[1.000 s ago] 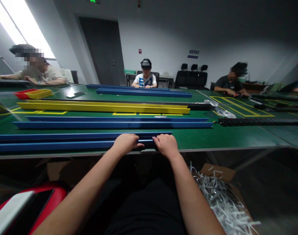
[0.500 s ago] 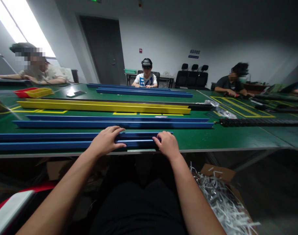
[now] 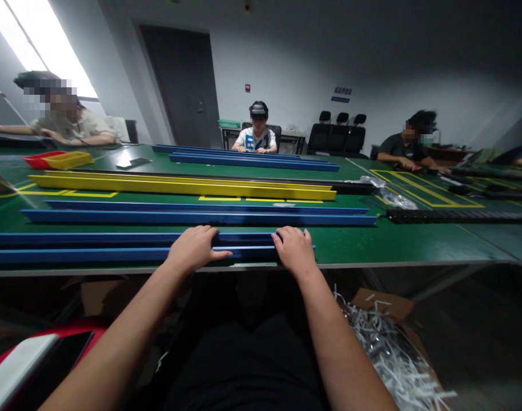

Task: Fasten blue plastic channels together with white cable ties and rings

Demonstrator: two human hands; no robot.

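Observation:
Along the table's near edge lies a long blue channel rail [image 3: 115,253], its left part running out of view. My left hand [image 3: 193,248] is on it, fingers over the far flange and thumb along the near one. Farther right, my right hand [image 3: 296,249] grips the same rail near its right end, with the fingers bent over it and partly hidden. Just beyond my hands is another blue channel rail [image 3: 201,217], parallel to the first. Behind that one lie a yellow channel rail [image 3: 184,186] and a black bar [image 3: 355,187].
More blue rails [image 3: 252,161] lie at the far side, before a seated person [image 3: 256,137]. Other people sit left and right. Red and yellow trays [image 3: 57,160], clear plastic wrap [image 3: 398,198] and a black strip [image 3: 458,216] are on the green table [image 3: 415,245]. Below stands a box of shredded paper [image 3: 385,342].
The near blue rail has shifted to the right, its end now showing past my right hand. My left hand has moved right with it; my right hand has moved only slightly.

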